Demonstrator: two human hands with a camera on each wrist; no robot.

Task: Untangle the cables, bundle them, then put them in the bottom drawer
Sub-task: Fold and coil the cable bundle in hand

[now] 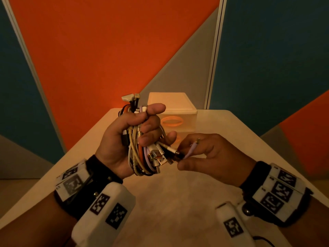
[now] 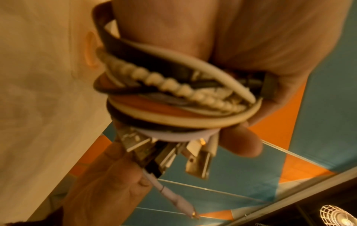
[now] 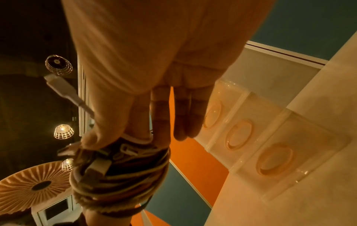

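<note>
Up above the white table (image 1: 178,202), the left hand (image 1: 124,138) grips a coiled bundle of cables (image 1: 140,155), fingers curled tight around the middle of it, thumb across the top. The coil mixes cream, orange, black, lilac and a braided off-white cord; several plugs stick out of its upper end near the thumb, and a cluster of metal USB plugs (image 1: 158,157) fans out from its lower end toward the other hand. The right hand (image 1: 210,155) sits just beside the bundle, thumb and forefinger pinching a lilac cable end (image 1: 191,150) whose small gold-tipped plug pokes up past the knuckles (the remaining fingers are loosely bent behind it). The left wrist view, rather blurred, shows the same loops stacked under the palm, with that lilac lead (image 2: 170,194) running out past the right thumb. From the right wrist view, the bundle (image 3: 123,172) hangs below the fingertips and a white plug (image 3: 61,88) juts off to the side.

Behind the hands, at the table's far edge, stands a translucent drawer unit (image 1: 176,111); the right wrist view shows three drawers with oval handle recesses, all closed. Both wrists carry black straps with white marker blocks. Orange, teal and grey wall panels fill the background
</note>
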